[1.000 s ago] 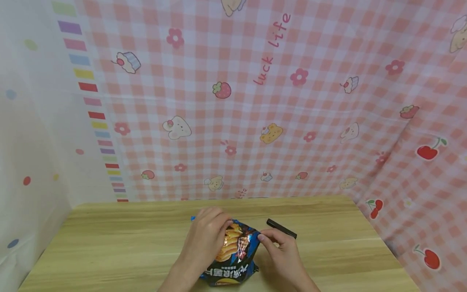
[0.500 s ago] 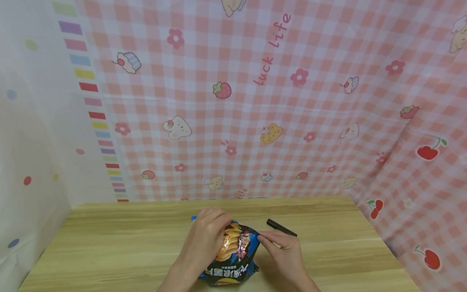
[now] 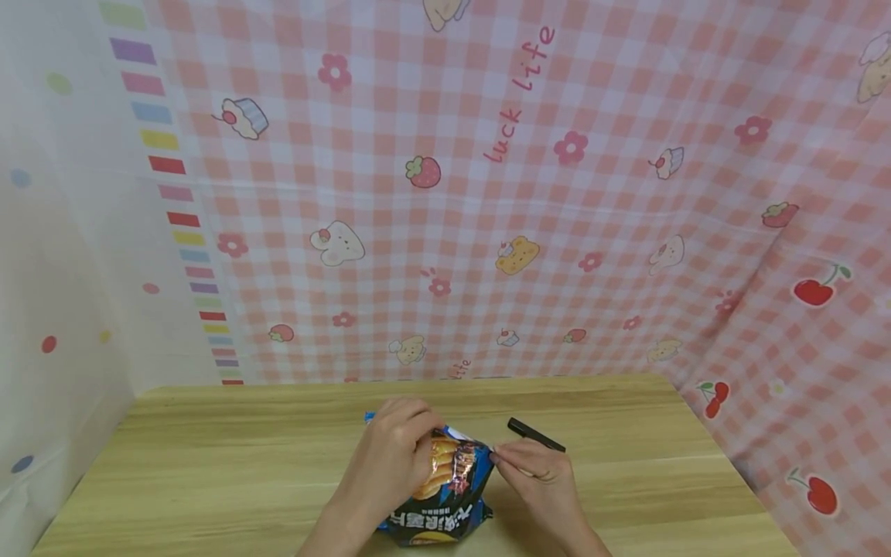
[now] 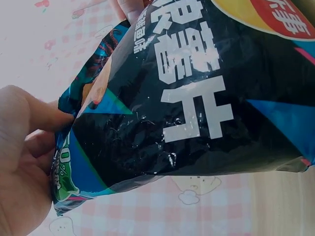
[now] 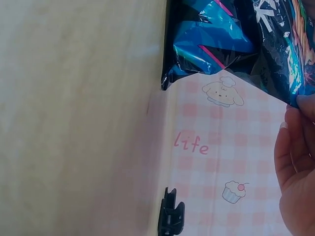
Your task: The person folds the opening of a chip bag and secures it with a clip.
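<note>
A black and blue bag of potato chips stands near the front of the table, its printed lettering upside down in the head view. My left hand lies across the bag's left side and pinches its far edge; the left wrist view shows thumb and fingers on that edge. At the far right corner my right hand pinches the bag between thumb and fingertips. A pale strip shows along the far edge between the two hands. Just beyond the right hand lies a long black clip, whose hinged end shows in the right wrist view.
The wood-grain table extends to both sides of the bag. Behind it hangs a pink checked cloth, with another cherry-print cloth along the right and a white dotted one on the left.
The bag's far edge between my hands has turned slightly, so a pale strip now shows there. My right fingers have shifted a little at the corner; the clip stays put.
</note>
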Tool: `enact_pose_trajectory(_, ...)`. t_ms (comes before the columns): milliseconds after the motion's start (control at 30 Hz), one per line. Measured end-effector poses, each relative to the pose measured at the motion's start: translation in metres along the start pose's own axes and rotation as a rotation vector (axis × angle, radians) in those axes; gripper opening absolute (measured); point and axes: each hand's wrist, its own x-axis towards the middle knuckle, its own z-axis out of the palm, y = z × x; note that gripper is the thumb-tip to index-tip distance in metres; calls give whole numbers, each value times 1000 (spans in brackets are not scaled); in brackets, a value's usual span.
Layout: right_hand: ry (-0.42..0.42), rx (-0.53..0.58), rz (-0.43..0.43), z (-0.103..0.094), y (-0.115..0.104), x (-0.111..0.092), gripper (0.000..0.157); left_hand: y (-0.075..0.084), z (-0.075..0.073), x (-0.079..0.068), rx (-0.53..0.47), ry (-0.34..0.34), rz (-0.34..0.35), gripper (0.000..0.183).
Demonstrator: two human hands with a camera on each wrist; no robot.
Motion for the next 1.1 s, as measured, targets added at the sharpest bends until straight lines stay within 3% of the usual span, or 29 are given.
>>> enact_pose_trajectory(167, 8, -40, -44, 1, 1, 0, 26, 0, 2, -1, -4, 20, 7, 10)
enact_pose_trajectory(367, -20, -36, -4, -1, -4, 1, 21, 1, 4, 0, 37, 37, 13, 14)
enact_pose_trajectory(567, -67, 23, 151, -4, -12, 0, 21, 0, 3, 1, 56, 31, 14, 14)
enact_pose_trajectory(767, -65, 65, 426, 0, -17, 2, 27, -2, 1, 1, 101, 18, 39, 15)
enact_pose_trajectory(833, -51, 73, 483, 1, -17, 2, 24, -3, 1, 1, 110, 10, 41, 16)
enact_pose_trajectory(967, -42, 43, 519, 4, -17, 2, 9, -3, 0, 1, 124, -5, 38, 17)
enact_pose_trajectory(1100, -60, 10, 497, 5, -16, 2, 12, -2, -2, 1, 147, -39, 15, 19)
